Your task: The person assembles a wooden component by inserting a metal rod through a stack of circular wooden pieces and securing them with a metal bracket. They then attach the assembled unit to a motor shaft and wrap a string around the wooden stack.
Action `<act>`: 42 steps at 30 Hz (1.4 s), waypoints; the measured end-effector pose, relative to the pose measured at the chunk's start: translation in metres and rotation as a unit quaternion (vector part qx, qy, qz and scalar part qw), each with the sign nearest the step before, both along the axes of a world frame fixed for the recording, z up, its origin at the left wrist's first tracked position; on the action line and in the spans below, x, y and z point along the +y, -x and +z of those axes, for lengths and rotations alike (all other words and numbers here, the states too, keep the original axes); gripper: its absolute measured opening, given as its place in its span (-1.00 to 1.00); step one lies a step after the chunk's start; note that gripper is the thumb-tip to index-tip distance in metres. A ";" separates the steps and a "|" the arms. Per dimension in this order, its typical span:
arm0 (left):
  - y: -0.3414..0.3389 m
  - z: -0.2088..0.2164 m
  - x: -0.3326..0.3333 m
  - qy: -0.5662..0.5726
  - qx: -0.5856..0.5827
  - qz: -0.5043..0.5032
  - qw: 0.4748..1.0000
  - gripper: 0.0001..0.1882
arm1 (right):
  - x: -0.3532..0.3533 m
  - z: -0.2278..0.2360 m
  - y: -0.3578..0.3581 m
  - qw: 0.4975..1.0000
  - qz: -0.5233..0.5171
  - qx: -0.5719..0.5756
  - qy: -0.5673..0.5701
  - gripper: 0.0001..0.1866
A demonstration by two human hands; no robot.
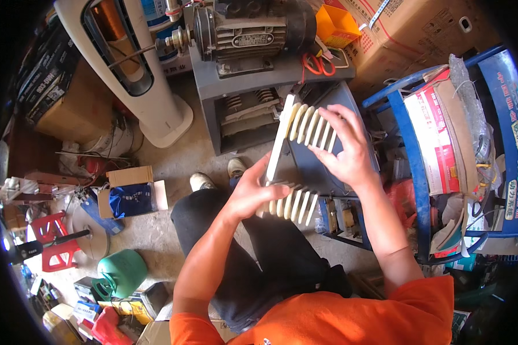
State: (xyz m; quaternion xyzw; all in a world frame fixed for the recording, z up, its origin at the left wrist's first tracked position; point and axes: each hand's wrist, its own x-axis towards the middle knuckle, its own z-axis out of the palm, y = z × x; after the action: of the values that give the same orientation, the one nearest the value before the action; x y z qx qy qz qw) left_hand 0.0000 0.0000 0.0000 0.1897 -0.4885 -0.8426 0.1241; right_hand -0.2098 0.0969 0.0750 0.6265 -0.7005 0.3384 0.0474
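Held up above my lap is a long white bar with two sets of cream-coloured, evenly spaced fins standing out from it. My left hand is closed round the lower end of the bar, its thumb lying over the base of the lower fins. At the far end my right hand pinches the outer side of the upper fins between thumb and fingers. The inner faces of the fins and part of the bar behind my left hand are hidden.
Ahead stands a grey metal stand carrying an electric motor. A white tower-shaped appliance is to its left. On the right, a blue metal rack holds cartons. An open box and green container lie at left.
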 end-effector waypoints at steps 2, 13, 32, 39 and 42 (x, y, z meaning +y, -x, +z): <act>-0.002 -0.001 0.003 -0.115 0.006 -0.002 0.993 -0.01 | 0.000 -0.001 0.001 0.999 0.003 -0.051 0.018 -0.19; -0.060 -0.032 -0.026 -0.309 0.109 -0.005 0.945 0.05 | -0.035 -0.048 0.002 0.860 0.018 -0.493 0.135 -0.47; -0.066 -0.018 -0.036 -0.309 0.143 0.065 0.938 -0.21 | -0.146 0.029 0.135 0.905 -0.088 -0.404 0.099 -0.77; -0.058 -0.027 -0.034 -0.308 0.150 0.035 0.939 -0.18 | -0.198 0.025 0.170 0.921 -0.270 0.039 -0.278 -0.66; -0.057 -0.035 -0.033 -0.282 0.121 0.022 0.951 -0.13 | -0.204 0.019 0.173 0.924 -0.269 0.065 -0.264 -0.72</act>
State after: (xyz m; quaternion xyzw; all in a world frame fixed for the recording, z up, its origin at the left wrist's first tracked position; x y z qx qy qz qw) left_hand 0.0566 -0.0327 -0.0345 0.1240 -0.2081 -0.9598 0.1422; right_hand -0.3825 -0.1067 0.0937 0.4251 -0.9020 0.0743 0.0155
